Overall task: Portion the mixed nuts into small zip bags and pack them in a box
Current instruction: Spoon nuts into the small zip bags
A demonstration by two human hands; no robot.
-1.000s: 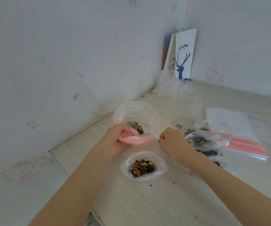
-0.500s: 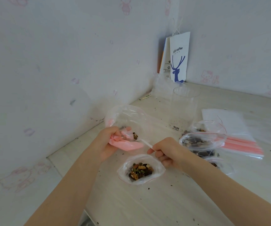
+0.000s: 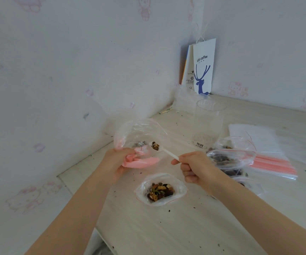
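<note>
Head view, right hand (image 3: 194, 168) drawn back, nut-filled spoon (image 3: 165, 151) leaving bag (image 3: 139, 130)

Left hand (image 3: 119, 161) clenched gripping, right hand (image 3: 196, 168) pinching, both forearms outstretched

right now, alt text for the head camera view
The right hand holds a white plastic spoon of mixed nuts at the mouth of a large clear bag gripped by the left hand. A small open zip bag of nuts lies on the table nearer the camera, more filled bags to its right.
</note>
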